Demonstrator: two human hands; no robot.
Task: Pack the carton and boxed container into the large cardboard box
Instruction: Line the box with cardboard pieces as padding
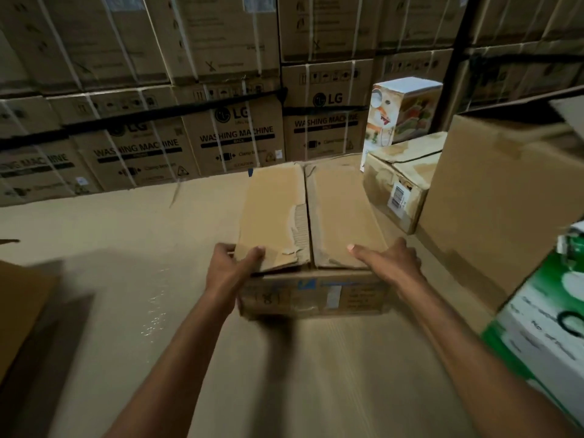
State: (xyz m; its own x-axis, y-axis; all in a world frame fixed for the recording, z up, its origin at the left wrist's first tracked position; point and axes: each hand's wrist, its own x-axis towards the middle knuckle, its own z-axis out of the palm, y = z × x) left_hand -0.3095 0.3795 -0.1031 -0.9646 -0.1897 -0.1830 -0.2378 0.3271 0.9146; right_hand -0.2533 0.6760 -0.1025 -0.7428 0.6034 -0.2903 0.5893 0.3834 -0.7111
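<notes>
Both hands are on the carton point(309, 216): the left hand point(230, 267) grips its near left corner, thumb over the torn flap, and the right hand point(392, 260) clasps the near right corner. Flaps folded shut, it is left of the large cardboard box point(499, 197)

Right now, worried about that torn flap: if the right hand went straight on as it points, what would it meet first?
The right hand rests on the carton; sliding on, it would probably reach the torn left flap first.
</notes>
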